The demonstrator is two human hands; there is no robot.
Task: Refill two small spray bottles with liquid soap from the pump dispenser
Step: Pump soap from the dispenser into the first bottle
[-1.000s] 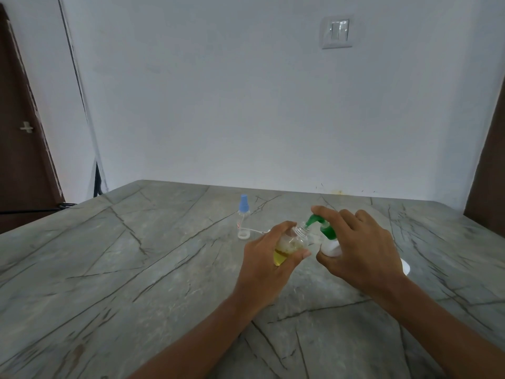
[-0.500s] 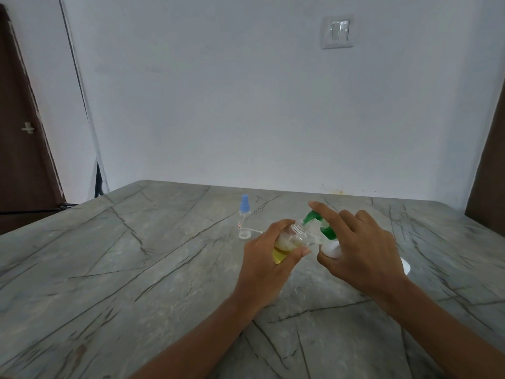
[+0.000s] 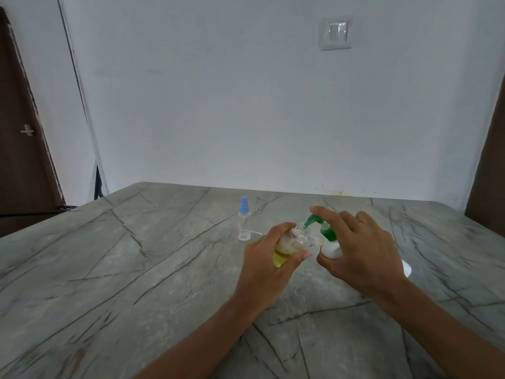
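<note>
One bottle (image 3: 290,246) in left hand (image 3: 262,265) | right hand (image 3: 363,251) grips dispenser (image 3: 330,249)

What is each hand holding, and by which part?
Left hand grips the small clear bottle of yellow liquid around its body. Right hand holds the white pump dispenser with green head: thumb against body, forefinger on head.

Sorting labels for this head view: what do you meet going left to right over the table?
From left: blue-capped bottle → left hand holding open bottle → pump dispenser → right hand.
</note>
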